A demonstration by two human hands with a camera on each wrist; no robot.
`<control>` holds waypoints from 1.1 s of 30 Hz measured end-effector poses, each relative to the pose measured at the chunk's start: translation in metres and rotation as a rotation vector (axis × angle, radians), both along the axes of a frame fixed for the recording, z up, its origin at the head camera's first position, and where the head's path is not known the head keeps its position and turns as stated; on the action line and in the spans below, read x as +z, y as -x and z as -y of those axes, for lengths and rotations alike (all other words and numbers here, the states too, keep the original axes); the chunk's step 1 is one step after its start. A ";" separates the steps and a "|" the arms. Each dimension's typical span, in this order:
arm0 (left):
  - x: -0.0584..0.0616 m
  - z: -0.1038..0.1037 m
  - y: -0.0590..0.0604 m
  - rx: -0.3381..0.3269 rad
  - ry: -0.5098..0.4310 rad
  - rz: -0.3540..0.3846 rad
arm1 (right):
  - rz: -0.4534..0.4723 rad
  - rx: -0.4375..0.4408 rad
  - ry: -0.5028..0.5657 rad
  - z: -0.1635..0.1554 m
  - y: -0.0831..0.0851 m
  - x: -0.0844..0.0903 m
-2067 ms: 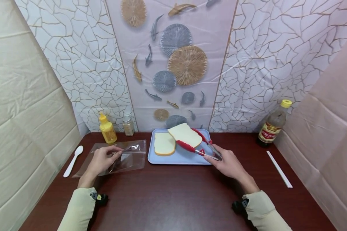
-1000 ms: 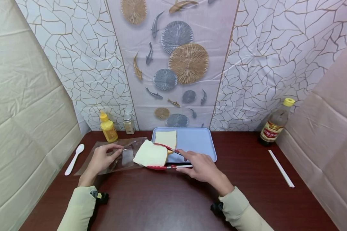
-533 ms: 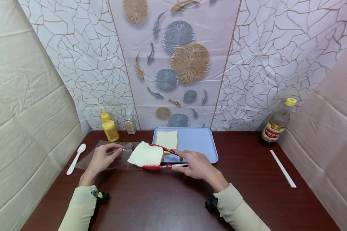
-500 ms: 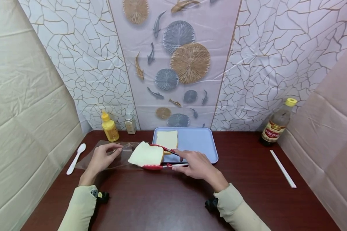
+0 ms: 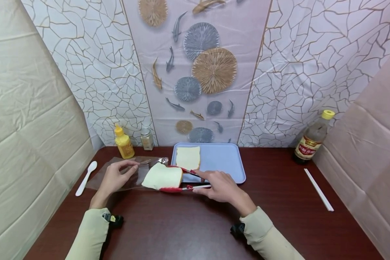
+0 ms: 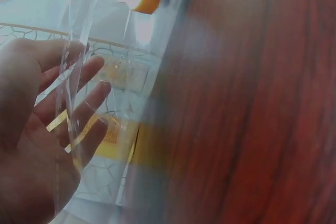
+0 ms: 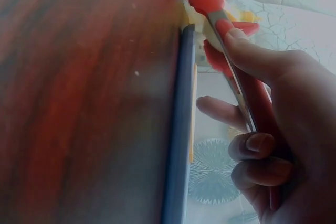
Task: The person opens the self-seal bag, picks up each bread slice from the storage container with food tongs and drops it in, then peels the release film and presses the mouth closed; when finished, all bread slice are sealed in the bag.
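Bread (image 5: 162, 176) clamped in tongs (image 5: 185, 187), right hand (image 5: 219, 186) squeezing; left hand (image 6: 47, 129) pinching bag (image 6: 100, 77) film.

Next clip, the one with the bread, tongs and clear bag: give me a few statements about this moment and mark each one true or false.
1. The right hand grips red-tipped tongs that clamp a bread slice. True.
2. The blue tray holds no bread. False: one slice of bread lies at its left end.
3. The left hand holds the clear plastic bag. True.
4. The white spoon lies on the tray. False: it lies on the table, left of the bag.
5. The dark bottle has a red cap. False: its cap is yellow.
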State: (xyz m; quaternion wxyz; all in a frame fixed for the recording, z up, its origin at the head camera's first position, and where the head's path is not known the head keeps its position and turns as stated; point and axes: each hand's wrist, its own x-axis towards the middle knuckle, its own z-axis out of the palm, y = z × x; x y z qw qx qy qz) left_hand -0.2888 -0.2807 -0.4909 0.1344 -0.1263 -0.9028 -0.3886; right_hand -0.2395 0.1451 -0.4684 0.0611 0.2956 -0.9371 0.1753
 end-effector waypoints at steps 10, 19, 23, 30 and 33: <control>-0.001 0.003 -0.002 -0.028 -0.049 -0.008 | 0.007 0.034 0.021 0.014 0.007 -0.007; 0.000 -0.002 -0.001 -0.052 -0.072 0.000 | 0.036 0.066 0.032 0.040 0.020 -0.008; -0.002 -0.002 -0.001 -0.032 -0.064 -0.014 | 0.075 0.081 0.048 0.049 0.027 -0.010; 0.001 -0.001 -0.001 -0.007 -0.089 -0.016 | 0.111 0.068 0.050 0.057 0.034 -0.011; 0.001 -0.002 0.000 -0.010 -0.085 -0.013 | 0.108 0.066 0.057 0.057 0.034 -0.011</control>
